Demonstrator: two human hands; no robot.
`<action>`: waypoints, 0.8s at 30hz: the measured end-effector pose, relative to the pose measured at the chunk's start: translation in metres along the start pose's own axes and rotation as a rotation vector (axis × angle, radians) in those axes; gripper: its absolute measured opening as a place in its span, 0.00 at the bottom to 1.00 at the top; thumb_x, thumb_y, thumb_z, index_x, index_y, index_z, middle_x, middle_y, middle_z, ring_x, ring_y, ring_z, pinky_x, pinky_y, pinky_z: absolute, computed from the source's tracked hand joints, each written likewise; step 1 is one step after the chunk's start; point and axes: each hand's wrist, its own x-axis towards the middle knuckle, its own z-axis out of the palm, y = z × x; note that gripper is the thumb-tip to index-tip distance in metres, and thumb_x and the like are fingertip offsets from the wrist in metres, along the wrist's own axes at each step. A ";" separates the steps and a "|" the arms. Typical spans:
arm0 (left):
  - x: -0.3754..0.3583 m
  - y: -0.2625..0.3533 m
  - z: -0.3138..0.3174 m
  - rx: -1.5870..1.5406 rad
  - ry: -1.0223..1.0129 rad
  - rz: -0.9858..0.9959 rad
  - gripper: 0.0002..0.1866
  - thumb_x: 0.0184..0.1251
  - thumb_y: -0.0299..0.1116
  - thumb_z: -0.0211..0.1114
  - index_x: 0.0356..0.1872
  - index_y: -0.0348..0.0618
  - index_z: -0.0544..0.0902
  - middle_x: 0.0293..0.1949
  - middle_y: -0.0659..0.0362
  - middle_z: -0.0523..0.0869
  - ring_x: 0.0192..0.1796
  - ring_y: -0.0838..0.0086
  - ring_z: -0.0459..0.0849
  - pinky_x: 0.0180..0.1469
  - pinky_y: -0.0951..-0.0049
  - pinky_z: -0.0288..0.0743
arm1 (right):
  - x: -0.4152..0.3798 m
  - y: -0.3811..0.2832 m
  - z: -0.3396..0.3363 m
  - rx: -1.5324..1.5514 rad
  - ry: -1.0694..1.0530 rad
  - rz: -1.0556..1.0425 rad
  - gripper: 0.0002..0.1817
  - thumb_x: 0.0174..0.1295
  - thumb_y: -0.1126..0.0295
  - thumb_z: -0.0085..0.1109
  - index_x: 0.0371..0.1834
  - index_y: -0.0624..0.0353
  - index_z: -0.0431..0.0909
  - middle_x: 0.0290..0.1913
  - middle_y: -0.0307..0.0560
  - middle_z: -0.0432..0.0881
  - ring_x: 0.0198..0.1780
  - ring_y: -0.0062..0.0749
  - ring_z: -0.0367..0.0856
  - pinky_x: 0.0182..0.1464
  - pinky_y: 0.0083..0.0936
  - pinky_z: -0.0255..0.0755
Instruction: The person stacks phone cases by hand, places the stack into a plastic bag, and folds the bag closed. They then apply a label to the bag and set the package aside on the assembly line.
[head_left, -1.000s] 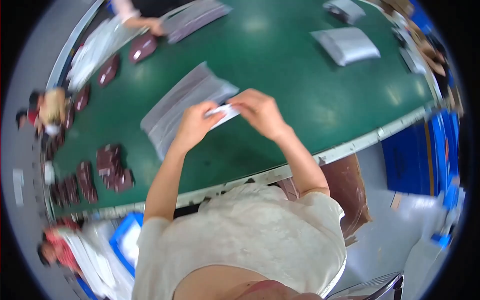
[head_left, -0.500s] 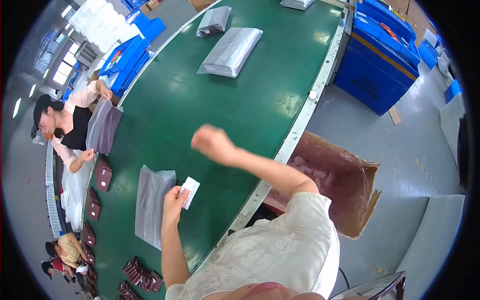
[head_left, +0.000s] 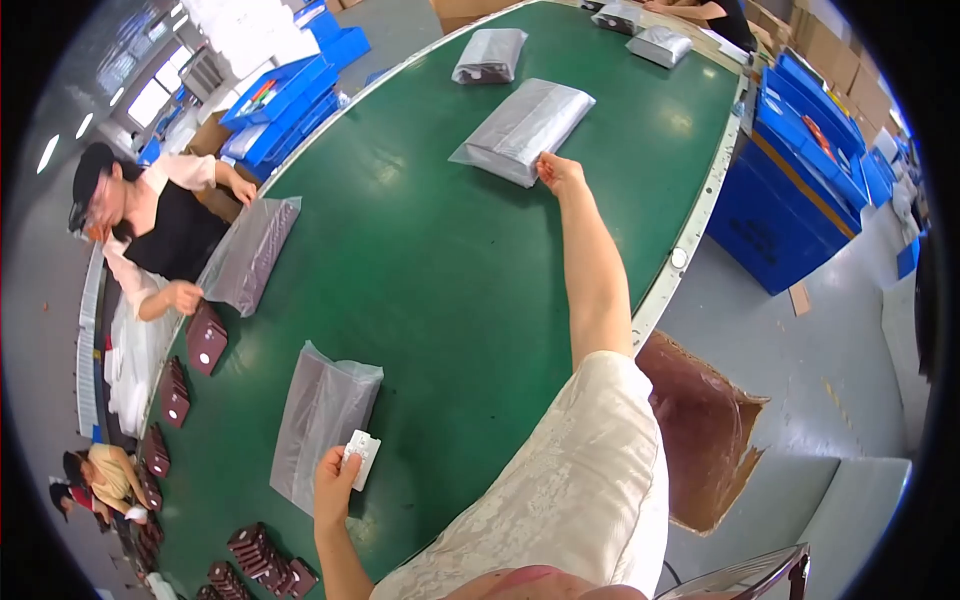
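My left hand [head_left: 336, 484] is closed on a small stack of white labels [head_left: 363, 455], held between thumb and fingers. Just beyond it, a clear plastic bag with dark contents [head_left: 322, 425] lies flat on the green conveyor belt [head_left: 430, 290]. My right hand [head_left: 562, 173] is stretched far forward, its fingers curled together at the near right corner of a plastic-wrapped package [head_left: 530, 125]. Whether the fingertips pinch the plastic or only press on it is hard to see.
More wrapped packages [head_left: 490, 55] lie farther up the belt. Across it, a co-worker [head_left: 165, 230] holds a plastic bag [head_left: 255, 255] open. Dark red stacks [head_left: 262, 556] line the far left. To my right are a torn carton [head_left: 700, 435] and a blue bin [head_left: 785, 190].
My right hand has gone from blurred mid-air over the belt to the wrapped package's corner. My left hand keeps the labels. The view has shifted, and the co-worker's bag is spread wider.
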 end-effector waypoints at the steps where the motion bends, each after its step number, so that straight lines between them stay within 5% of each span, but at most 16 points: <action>1: 0.000 -0.002 -0.001 -0.017 0.006 -0.011 0.07 0.73 0.32 0.65 0.43 0.39 0.82 0.35 0.67 0.84 0.35 0.86 0.77 0.39 0.82 0.71 | -0.004 -0.001 0.001 -0.176 -0.012 -0.002 0.08 0.64 0.71 0.68 0.34 0.65 0.81 0.28 0.45 0.83 0.25 0.29 0.83 0.25 0.21 0.80; 3: 0.003 -0.004 -0.006 0.057 0.005 0.003 0.07 0.72 0.32 0.66 0.43 0.39 0.83 0.35 0.67 0.84 0.36 0.86 0.78 0.40 0.82 0.71 | -0.025 -0.008 0.005 -0.541 -0.042 -0.006 0.10 0.63 0.66 0.69 0.35 0.62 0.83 0.29 0.46 0.85 0.25 0.30 0.83 0.28 0.24 0.81; 5: 0.001 0.002 -0.003 0.170 0.017 0.039 0.08 0.71 0.33 0.66 0.42 0.39 0.83 0.35 0.66 0.84 0.37 0.85 0.78 0.41 0.80 0.72 | -0.059 -0.017 0.008 -1.389 0.048 -0.285 0.12 0.63 0.59 0.68 0.36 0.57 0.85 0.32 0.45 0.87 0.28 0.30 0.85 0.35 0.29 0.80; 7: 0.004 0.012 -0.003 0.289 0.039 0.132 0.08 0.69 0.32 0.66 0.43 0.39 0.84 0.36 0.66 0.84 0.39 0.82 0.79 0.43 0.78 0.73 | -0.047 0.024 0.011 -1.423 0.315 -0.903 0.15 0.64 0.54 0.65 0.39 0.55 0.86 0.34 0.41 0.87 0.31 0.27 0.85 0.40 0.31 0.79; 9: 0.007 0.021 -0.004 0.385 0.080 0.220 0.11 0.69 0.32 0.67 0.47 0.37 0.84 0.38 0.64 0.85 0.44 0.80 0.80 0.48 0.75 0.74 | -0.099 0.046 0.039 -1.271 -0.164 -1.069 0.12 0.64 0.61 0.66 0.40 0.58 0.86 0.34 0.43 0.86 0.34 0.28 0.84 0.39 0.29 0.78; 13: 0.005 0.039 -0.001 0.459 0.170 0.263 0.14 0.68 0.37 0.68 0.46 0.36 0.83 0.38 0.52 0.88 0.39 0.69 0.84 0.44 0.70 0.76 | -0.323 0.115 0.081 -0.954 -1.050 -0.914 0.08 0.60 0.81 0.65 0.41 0.60 0.86 0.33 0.45 0.83 0.33 0.31 0.80 0.36 0.22 0.75; 15: -0.005 0.042 -0.001 0.459 0.202 0.265 0.14 0.69 0.38 0.68 0.45 0.36 0.83 0.38 0.51 0.89 0.38 0.67 0.85 0.44 0.69 0.76 | -0.407 0.131 0.080 -0.932 -1.457 -1.024 0.08 0.58 0.81 0.67 0.41 0.62 0.85 0.35 0.45 0.82 0.33 0.32 0.81 0.35 0.22 0.75; 17: -0.018 0.050 -0.002 0.414 0.157 0.220 0.13 0.68 0.36 0.68 0.44 0.36 0.84 0.35 0.47 0.87 0.36 0.55 0.84 0.42 0.63 0.76 | -0.459 0.150 0.072 -0.928 -1.647 -1.050 0.07 0.56 0.79 0.69 0.39 0.63 0.84 0.36 0.46 0.82 0.34 0.37 0.81 0.35 0.26 0.76; 21: -0.029 0.013 -0.019 0.355 0.224 0.427 0.13 0.68 0.36 0.68 0.44 0.37 0.84 0.32 0.49 0.86 0.33 0.61 0.83 0.38 0.65 0.75 | -0.495 0.187 0.065 -1.094 -1.651 -1.239 0.07 0.56 0.78 0.69 0.38 0.61 0.83 0.36 0.46 0.82 0.34 0.41 0.81 0.35 0.29 0.76; 24: -0.040 0.007 -0.035 0.306 0.176 0.301 0.13 0.68 0.38 0.68 0.42 0.36 0.84 0.32 0.51 0.87 0.33 0.65 0.83 0.38 0.66 0.75 | -0.511 0.199 0.065 -1.080 -1.680 -1.400 0.06 0.57 0.77 0.69 0.37 0.61 0.82 0.36 0.47 0.81 0.32 0.40 0.81 0.34 0.29 0.76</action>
